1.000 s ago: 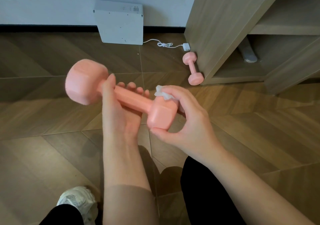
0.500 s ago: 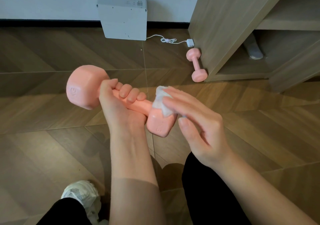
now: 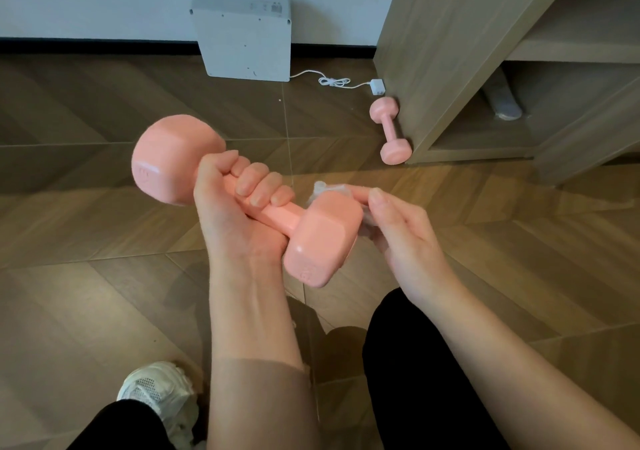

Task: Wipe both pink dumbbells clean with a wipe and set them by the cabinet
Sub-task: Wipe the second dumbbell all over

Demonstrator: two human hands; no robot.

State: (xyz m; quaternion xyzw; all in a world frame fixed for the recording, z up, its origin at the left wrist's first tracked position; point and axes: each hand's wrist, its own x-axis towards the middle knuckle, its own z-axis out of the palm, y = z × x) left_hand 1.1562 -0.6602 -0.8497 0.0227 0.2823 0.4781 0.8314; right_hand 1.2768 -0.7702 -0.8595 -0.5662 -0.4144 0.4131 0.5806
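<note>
The left hand (image 3: 239, 203) has its fingers curled tight around the handle of a pink dumbbell (image 3: 249, 200). The right hand (image 3: 398, 231) presses a white wipe (image 3: 323, 190) against its near head with extended fingers. A second dumbbell (image 3: 391, 131) lies on the floor (image 3: 104, 293) touching the cabinet (image 3: 450, 51).

Wood-pattern floor and what rests on it

The floor (image 3: 104, 304) is brown herringbone plank. At 12 o'clock a white box (image 3: 246, 37) stands against the wall, its white cable (image 3: 332, 81) trailing to a small adapter (image 3: 377, 87). At 1 o'clock a pink dumbbell (image 3: 390, 131) lies touching the side of the wooden cabinet (image 3: 450, 51), which stands at 2 o'clock. At 7 o'clock a white sneaker (image 3: 159, 394) is planted on the floor.
</note>
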